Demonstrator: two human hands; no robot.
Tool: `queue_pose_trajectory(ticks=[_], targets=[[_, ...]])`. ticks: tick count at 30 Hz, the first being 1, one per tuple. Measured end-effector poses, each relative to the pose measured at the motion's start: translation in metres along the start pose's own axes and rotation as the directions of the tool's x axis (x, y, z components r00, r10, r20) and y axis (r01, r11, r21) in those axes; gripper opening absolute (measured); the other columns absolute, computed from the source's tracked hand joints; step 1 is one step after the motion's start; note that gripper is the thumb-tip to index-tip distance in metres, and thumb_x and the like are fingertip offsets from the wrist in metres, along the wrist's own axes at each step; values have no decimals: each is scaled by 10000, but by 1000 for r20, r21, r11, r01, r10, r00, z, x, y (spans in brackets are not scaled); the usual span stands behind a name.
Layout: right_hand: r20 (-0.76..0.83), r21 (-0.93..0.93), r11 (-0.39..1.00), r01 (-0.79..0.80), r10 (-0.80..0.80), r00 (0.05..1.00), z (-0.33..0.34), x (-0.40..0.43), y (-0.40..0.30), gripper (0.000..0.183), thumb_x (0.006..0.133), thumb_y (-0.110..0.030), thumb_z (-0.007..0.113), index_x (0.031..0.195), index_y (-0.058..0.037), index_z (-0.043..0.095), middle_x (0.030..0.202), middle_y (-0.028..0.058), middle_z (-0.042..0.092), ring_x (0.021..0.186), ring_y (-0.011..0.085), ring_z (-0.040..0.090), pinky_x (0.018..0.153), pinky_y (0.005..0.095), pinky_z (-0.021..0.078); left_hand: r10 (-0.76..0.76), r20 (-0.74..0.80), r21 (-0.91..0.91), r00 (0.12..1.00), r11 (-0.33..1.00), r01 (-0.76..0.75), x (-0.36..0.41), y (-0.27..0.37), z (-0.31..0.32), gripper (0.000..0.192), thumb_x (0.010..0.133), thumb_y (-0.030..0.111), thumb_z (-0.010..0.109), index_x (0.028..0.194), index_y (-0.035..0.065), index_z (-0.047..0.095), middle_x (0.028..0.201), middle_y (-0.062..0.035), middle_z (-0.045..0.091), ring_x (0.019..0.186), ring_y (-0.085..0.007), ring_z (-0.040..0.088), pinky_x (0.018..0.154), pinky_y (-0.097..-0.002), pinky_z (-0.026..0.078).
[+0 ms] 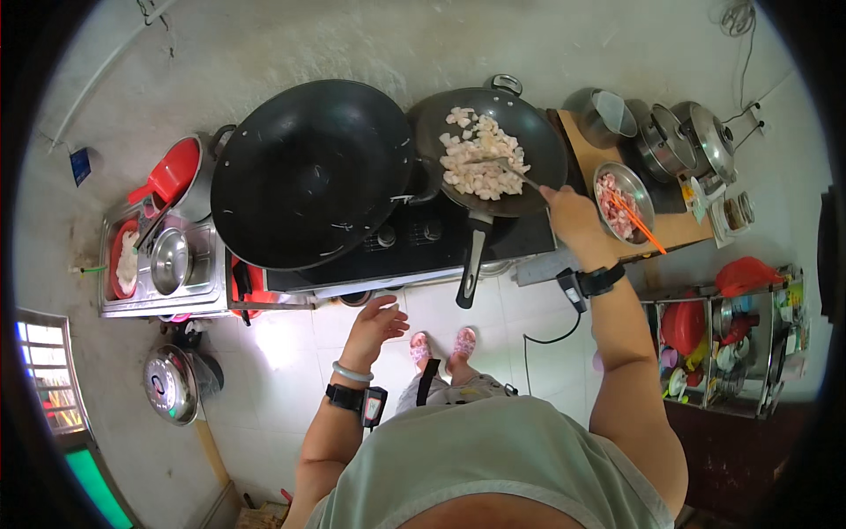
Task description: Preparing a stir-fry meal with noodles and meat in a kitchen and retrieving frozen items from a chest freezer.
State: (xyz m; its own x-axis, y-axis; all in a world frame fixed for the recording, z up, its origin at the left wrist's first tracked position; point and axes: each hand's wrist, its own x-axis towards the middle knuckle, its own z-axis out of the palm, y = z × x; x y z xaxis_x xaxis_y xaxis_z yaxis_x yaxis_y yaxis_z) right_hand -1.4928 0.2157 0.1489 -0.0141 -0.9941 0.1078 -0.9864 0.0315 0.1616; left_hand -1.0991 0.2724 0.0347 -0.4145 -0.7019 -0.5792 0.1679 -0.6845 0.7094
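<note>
My right hand (570, 213) grips the handle of a metal spatula (522, 176), whose head is partly buried among pale diced pieces of food (489, 149), perhaps fatty meat. They lie spread in a dark frying wok (548, 149) on the stove's right side. The wok's long handle (472, 261) points towards me. Holding nothing, my left hand (375, 325) hovers in front of the stove with its fingers apart and slightly curled. A larger black wok (317, 172) on the left has no food visible in it. Right of my right hand, a steel bowl (648, 198) holds pinkish raw meat (618, 210) and orange chopsticks (638, 223).
Steel pots (667, 142) stand against the wall on the right. A steel sink counter (208, 278) at left bears a metal bowl (172, 261) and a red basin (114, 264). A red scoop (173, 173) rests in a pot. The black stove (344, 264) has control knobs (385, 236). A shelf rack (707, 350) stands right.
</note>
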Motion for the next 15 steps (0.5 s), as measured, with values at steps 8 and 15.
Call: queue_pose_trajectory(ticks=[8, 15], targets=[[-10, 67, 995, -74, 75, 997, 13, 95, -6, 388, 856, -81, 453, 1231, -112, 551, 934, 198, 609, 814, 367, 643, 688, 448, 535, -27, -188, -105, 982, 994, 7, -14, -20, -29, 308, 909, 166, 556, 1174, 14, 517, 893, -115, 641, 789, -207, 646, 714, -304, 515], [20, 43, 998, -49, 48, 999, 34, 95, -4, 375, 862, -104, 452, 1220, -124, 563, 964, 184, 607, 833, 361, 643, 704, 439, 536, -16, -237, -128, 971, 992, -15, -16, -36, -15, 315, 912, 181, 567, 1172, 13, 509, 886, -104, 642, 775, -198, 643, 706, -303, 513]])
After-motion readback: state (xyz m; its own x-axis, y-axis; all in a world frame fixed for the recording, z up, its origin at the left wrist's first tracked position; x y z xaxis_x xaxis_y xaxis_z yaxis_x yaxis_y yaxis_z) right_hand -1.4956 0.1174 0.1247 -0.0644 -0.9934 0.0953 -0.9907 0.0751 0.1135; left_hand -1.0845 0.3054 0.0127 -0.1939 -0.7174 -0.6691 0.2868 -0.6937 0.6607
